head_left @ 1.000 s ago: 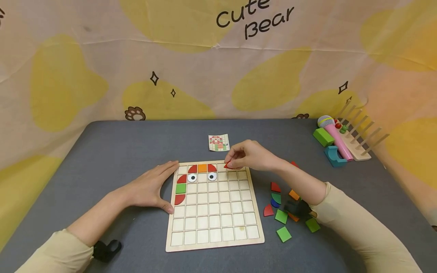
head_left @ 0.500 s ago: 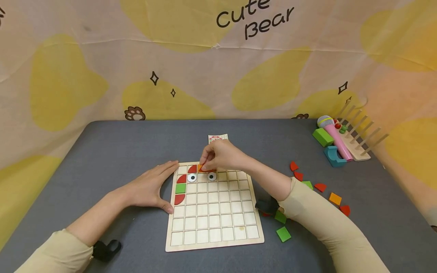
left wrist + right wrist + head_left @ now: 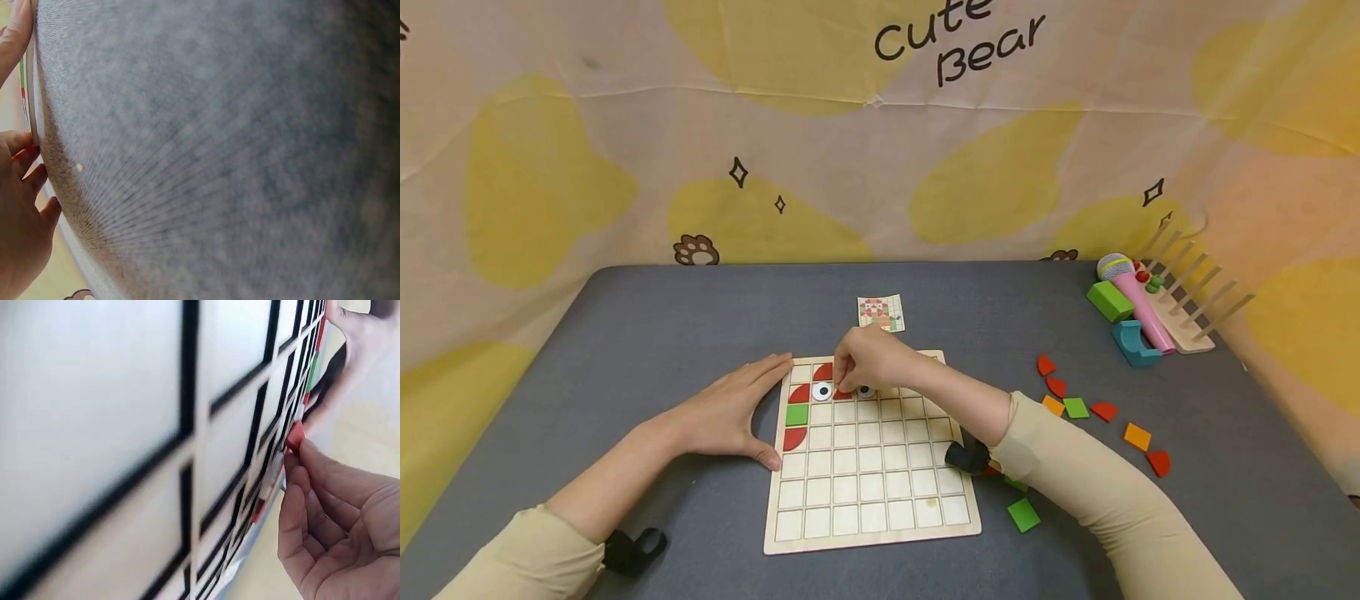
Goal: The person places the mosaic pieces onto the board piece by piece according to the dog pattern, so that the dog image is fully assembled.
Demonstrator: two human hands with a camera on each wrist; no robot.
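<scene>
Red piece (image 3: pixel 842 395), head view: shifted across the board (image 3: pixel 897 482) to between the eye discs (image 3: pixel 822 391), apparently being placed. Left wrist view: left hand (image 3: pixel 22 222) at the edge, thumb and fingers apart. Right wrist view: right hand (image 3: pixel 340 528) pinches the piece.

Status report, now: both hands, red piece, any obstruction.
Left hand at left edge of board. Right hand pinching red piece, at the square between the eye pieces. Head view: right hand partly covers one of them.
</scene>
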